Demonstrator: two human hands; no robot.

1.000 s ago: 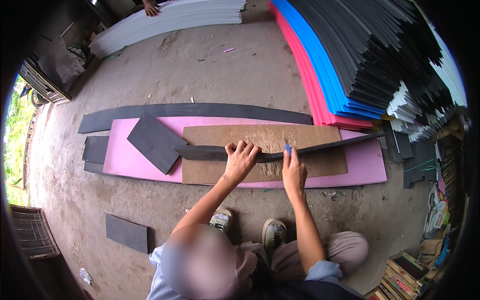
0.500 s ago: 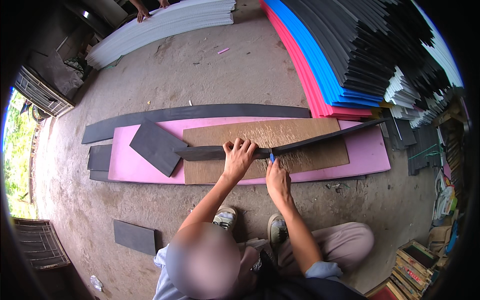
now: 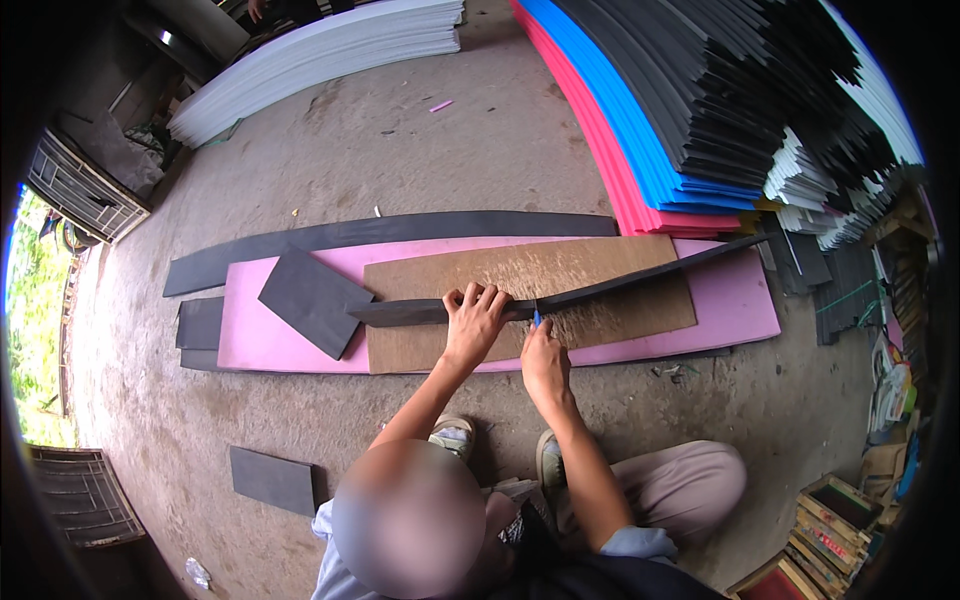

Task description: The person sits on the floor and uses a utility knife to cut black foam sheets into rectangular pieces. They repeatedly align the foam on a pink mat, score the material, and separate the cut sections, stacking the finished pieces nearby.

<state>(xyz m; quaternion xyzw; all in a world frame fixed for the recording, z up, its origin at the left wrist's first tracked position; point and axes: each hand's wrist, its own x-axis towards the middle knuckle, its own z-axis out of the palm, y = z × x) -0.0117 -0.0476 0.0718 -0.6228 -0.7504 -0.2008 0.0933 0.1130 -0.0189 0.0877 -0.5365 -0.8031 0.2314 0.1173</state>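
Observation:
A long black foam strip [image 3: 620, 288] lies on edge across a brown board [image 3: 420, 275], its right end rising past the board. My left hand [image 3: 475, 318] grips the strip left of its middle, fingers over the top. Just right of it, my right hand [image 3: 545, 358] is closed round a blue-handled cutter knife [image 3: 537, 318]. The knife's tip is at the strip's near side; fingers and foam hide the blade. Under the board lies a pink foam sheet [image 3: 740, 300]. A black foam rectangle [image 3: 312, 300] rests on it, near the strip's left end.
Black foam lengths [image 3: 400, 227] lie beyond and under the pink sheet. Tall stacks of black, blue [image 3: 650, 150] and red foam stand far right, a white stack [image 3: 330, 55] far left. One black piece [image 3: 272, 480] sits on the floor near left, wooden frames [image 3: 830, 530] near right.
My right hand and the knife have shifted slightly left, closer to my left hand, which stays on the strip. Another person's hand has drawn back from the white stack.

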